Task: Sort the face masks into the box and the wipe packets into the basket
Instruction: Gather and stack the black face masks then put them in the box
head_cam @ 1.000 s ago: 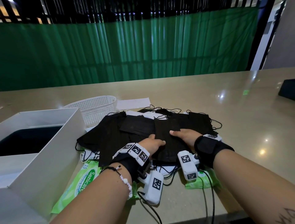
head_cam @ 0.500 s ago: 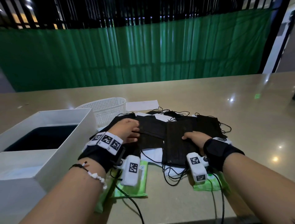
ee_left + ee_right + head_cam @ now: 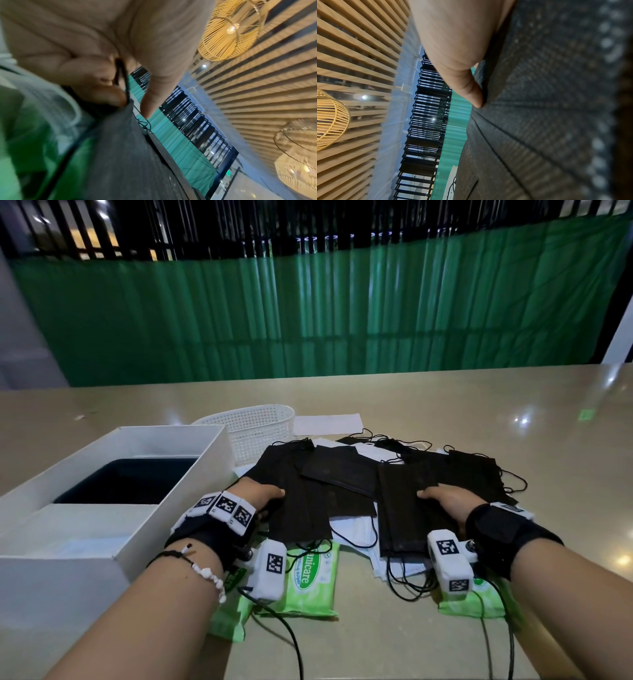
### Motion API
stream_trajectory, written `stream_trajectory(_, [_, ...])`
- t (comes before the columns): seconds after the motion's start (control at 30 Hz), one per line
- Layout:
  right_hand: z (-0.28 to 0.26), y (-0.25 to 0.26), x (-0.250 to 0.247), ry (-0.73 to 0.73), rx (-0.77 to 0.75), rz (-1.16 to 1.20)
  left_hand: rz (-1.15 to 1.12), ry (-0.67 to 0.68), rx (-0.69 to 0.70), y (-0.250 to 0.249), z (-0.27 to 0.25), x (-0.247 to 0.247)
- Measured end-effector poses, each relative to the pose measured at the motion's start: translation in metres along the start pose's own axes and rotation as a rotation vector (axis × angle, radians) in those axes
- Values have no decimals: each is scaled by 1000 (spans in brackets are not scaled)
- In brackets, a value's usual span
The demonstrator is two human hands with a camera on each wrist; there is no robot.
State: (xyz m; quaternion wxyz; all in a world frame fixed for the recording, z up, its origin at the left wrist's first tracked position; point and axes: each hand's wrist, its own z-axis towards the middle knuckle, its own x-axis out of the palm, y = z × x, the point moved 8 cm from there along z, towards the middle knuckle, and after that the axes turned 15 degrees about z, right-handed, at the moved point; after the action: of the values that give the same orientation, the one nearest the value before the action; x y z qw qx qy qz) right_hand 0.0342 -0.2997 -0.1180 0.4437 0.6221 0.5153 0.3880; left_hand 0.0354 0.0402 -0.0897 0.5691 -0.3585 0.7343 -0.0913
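Observation:
Several black face masks lie heaped on the table, with white masks beneath them. My left hand grips the left edge of one black mask. In the left wrist view its fingers curl round the mask's ear loop and edge. My right hand holds another black mask, with the thumb pressed on top of it and the fingers hidden. Green wipe packets lie under my wrists. The white box stands at the left, and the white basket is behind it.
A white sheet of paper lies behind the pile. Loose black ear loops trail toward the table's front edge. Bare tabletop stretches to the right and back. A green curtain hangs beyond the table.
My left hand has moved from the middle of the pile to its left side and taken hold of a black mask there. The right hand has stayed on its mask.

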Motion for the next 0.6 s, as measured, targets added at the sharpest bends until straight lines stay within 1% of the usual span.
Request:
stream_trajectory(0.13, [-2,-1,0,4,19,29,103,-72,119,-19,-4,-10])
stream_trajectory(0.23, [-1,-2,0,2,34,39,217,-117,150,-31,-13,-19])
stream_trajectory(0.3, [0,-3,0,5,34,42,269,-150,195,-40,-20,-26])
stream_trajectory(0.43, [1,-2,-1,8,20,53,385,-271,312,-69,-36,-53])
stream_trajectory(0.5, [0,-2,-2,7,32,44,225,-389,357,-81,-46,-75])
stream_trajectory(0.53, [0,-2,-3,2,37,48,149,-407,348,-85,-50,-81])
stream_trajectory(0.6, [0,-2,-6,-9,37,69,66,-448,374,-94,-56,-93])
